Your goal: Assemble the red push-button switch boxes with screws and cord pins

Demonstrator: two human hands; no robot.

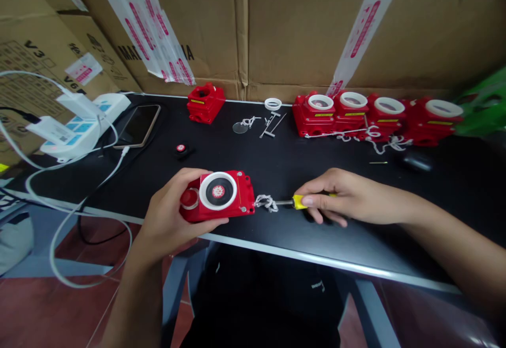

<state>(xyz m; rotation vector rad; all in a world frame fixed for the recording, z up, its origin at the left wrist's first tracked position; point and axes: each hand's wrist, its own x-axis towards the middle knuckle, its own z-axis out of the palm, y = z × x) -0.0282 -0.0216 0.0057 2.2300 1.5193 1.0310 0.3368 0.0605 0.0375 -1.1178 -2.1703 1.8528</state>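
My left hand (169, 211) is wrapped round the left end of a red housing (245, 195) near the table's front edge. On the housing's top sits a white ring (203, 196) around a black disc with a red-and-white centre (217, 192). My right hand (336, 197) grips a screwdriver by its yellow handle (299, 202), shaft pointing left toward the housing. A loop of white cord (267, 202) lies between the shaft's tip and the housing's right side; whether the tip touches the cord I cannot tell.
Several red housings with white rings (389, 105) line the back right, cords before them. Another red housing (206, 103), a loose white ring (272, 104) and a T-shaped metal part (272, 125) lie behind. A black knob (182, 150), phone (138, 125) and power strip (81, 126) are left; cardboard boxes (292, 31) stand behind.
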